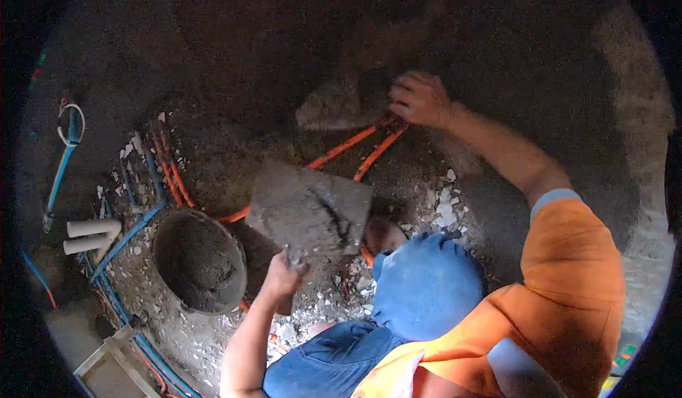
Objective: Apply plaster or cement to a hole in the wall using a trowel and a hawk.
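My left hand (285,276) is closed on a flat, square mortar hawk (305,210) by its near edge. Grey mortar smears cover the board, with a dark streak across its right side. Farther off, my right hand (420,99) reaches to the dark wall, its fingers curled and slightly blurred. Whatever lies in those fingers cannot be made out. Just below it, orange conduits (381,153) run down behind the hawk. A pale, rough patch (330,106) shows to the left of my right hand. Left of the hawk stands a round bucket (199,263) with grey mortar inside.
Blue pipes (135,231) and orange conduits (172,167) run along the wall's foot at left. Two white pipe ends (92,236) stick out there. A frame-edged box (117,359) sits at lower left. Pale rubble (446,210) litters the floor. My blue-clad knee (426,288) juts up nearby.
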### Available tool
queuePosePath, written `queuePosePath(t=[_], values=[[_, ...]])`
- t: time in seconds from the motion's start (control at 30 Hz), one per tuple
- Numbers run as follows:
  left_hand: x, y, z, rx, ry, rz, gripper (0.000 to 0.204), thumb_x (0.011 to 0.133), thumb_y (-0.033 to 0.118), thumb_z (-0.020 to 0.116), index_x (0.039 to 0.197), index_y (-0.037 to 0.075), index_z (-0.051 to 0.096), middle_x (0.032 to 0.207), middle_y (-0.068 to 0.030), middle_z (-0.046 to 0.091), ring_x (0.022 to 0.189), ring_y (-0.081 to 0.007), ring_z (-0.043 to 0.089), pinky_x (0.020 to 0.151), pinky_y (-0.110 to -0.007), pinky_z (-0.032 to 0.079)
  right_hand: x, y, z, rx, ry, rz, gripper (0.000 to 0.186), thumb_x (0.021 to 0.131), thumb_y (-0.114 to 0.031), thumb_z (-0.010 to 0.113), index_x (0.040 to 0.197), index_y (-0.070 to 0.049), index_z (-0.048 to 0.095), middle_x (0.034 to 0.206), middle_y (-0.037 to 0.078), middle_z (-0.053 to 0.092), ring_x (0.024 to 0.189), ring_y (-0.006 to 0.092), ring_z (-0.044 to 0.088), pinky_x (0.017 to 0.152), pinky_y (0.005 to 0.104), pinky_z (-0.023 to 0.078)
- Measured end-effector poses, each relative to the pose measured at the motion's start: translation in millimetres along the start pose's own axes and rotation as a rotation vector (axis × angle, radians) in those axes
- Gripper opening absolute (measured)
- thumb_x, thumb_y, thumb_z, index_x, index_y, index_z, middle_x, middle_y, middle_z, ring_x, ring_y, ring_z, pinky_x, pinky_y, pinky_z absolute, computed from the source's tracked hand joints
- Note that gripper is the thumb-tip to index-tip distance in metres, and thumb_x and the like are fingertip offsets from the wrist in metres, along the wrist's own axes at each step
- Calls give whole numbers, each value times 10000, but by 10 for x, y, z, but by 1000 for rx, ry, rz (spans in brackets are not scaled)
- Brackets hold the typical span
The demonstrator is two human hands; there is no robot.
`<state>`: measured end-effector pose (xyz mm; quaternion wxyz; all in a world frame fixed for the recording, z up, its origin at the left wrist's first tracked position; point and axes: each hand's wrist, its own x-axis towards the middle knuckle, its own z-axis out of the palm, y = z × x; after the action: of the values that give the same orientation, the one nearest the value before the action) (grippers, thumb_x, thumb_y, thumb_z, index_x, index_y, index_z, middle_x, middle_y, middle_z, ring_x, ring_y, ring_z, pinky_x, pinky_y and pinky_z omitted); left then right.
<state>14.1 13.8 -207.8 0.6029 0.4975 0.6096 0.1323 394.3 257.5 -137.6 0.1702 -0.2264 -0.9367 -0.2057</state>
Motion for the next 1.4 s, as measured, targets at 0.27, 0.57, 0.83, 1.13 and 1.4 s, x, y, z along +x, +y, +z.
queuePosePath(t=[0.27,0.57,0.83,1.13,1.4], values=[[-111,56,-260,-239,33,-285,118,726,48,591,821,27,524,603,-1,493,456,-111,447,412,-250,365,415,1011,291,360,-535,478,319,836,-394,524,908,-101,627,869,97,620,815,295,597,750,402,489],[-73,-166,-41,-269,-35,-309,150,726,30,595,838,20,496,584,-22,482,442,-123,448,400,-265,370,638,1207,-328,142,-340,422,355,800,-400,574,962,-90,632,823,109,641,770,295,619,712,380,497],[-145,-146,-24,-344,7,-369,108,723,22,586,760,23,484,551,-35,478,403,-136,437,374,-278,367,239,843,-259,-153,-165,305,294,802,-391,555,890,-126,647,751,91,630,717,249,616,643,410,499],[-173,-64,-16,-352,22,-359,97,714,41,582,741,27,490,539,-26,466,425,-136,450,388,-278,375,524,948,-305,-166,-609,366,311,807,-400,523,893,-126,642,748,135,619,717,293,605,651,415,490],[-152,75,-22,-384,17,-390,114,708,38,565,708,42,451,539,-38,468,409,-142,456,373,-295,382,497,1027,-626,-116,-193,321,284,774,-383,595,840,-111,646,787,92,623,732,273,612,644,370,504]])
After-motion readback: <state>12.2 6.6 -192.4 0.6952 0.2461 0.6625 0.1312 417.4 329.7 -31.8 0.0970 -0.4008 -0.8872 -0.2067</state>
